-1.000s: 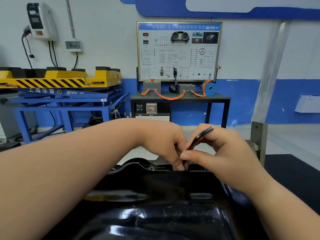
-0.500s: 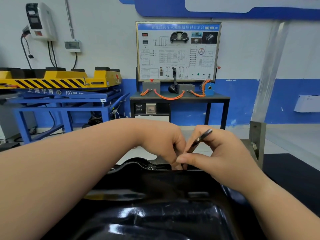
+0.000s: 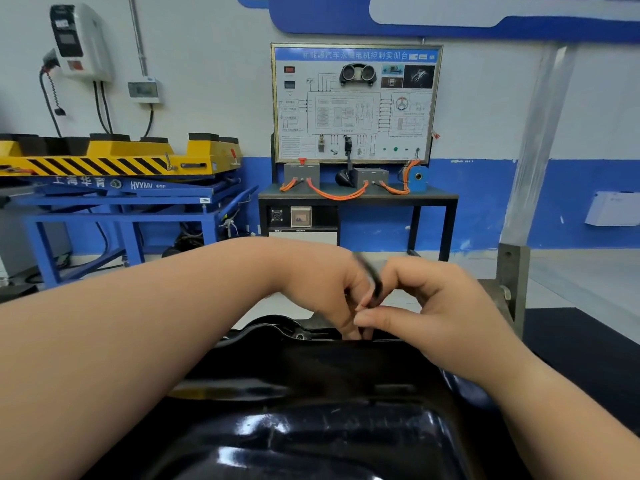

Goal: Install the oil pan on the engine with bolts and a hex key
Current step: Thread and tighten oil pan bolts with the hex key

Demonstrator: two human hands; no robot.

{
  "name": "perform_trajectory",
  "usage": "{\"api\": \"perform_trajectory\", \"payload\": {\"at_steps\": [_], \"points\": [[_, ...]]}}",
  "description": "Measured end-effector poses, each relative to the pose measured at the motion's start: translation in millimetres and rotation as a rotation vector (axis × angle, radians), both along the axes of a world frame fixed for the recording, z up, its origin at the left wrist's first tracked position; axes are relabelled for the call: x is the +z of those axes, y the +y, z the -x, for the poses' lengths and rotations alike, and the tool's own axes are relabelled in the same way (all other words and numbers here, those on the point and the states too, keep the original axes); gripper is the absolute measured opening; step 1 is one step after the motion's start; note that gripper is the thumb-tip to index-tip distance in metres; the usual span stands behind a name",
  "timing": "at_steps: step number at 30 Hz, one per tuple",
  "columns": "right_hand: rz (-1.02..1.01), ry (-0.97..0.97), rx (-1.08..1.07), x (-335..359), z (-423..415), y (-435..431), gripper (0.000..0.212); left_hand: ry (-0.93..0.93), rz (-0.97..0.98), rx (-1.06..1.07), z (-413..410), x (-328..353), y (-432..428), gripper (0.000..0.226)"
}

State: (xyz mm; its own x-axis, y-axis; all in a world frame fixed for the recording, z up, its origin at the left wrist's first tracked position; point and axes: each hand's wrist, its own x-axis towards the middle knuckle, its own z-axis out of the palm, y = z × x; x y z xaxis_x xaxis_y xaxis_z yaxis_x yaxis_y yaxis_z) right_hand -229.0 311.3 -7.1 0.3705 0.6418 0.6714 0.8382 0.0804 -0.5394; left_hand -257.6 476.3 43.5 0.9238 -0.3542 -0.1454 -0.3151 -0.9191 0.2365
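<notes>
— Where is the hex key (image 3: 369,279)?
— Between the two hands, just above the far rim of the black oil pan (image 3: 311,393). The arm that shows is its long axis. It leans, with the top end up and to the left and the lower end down and to the right, into the fingers. It is smeared with blur.
— Who grasps it?
— The right hand (image 3: 436,317) pinches its lower end between thumb and forefinger. The left hand (image 3: 318,289) curls its fingers down to the pan's rim, touching the right hand. Whether they hold anything I cannot tell.
— And the pan?
— Glossy, filling the near foreground beneath both forearms.
— Any writing?
— The blue frame of the lift table (image 3: 114,190) reads "上海华育", then Latin letters beginning "HY"; the rest is unclear. The header of the training board (image 3: 353,105) reads "新能源汽车永…电机控制实训台", with one character blurred.
</notes>
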Motion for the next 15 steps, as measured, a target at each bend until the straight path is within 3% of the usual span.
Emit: {"api": "perform_trajectory", "payload": {"at_steps": [3,5,9,15], "points": [[0.01,0.029,-0.018,0.3,-2.0,0.1,0.019,0.009,-0.001,0.015,-0.9,-0.9,-0.4,0.026],[0.049,0.087,0.056,0.7,-3.4,-2.7,0.01,0.0,-0.007,0.01,-1.0,-0.5,-0.6,0.028],[0.08,0.141,0.17,2.7,-2.7,-7.9,0.021,0.0,-0.012,-0.027,-0.2,0.3,-0.3,0.024],[0.058,0.016,0.049,1.2,-0.2,-2.9,0.008,0.001,-0.006,-0.005,0.2,0.5,-0.7,0.033]]}}
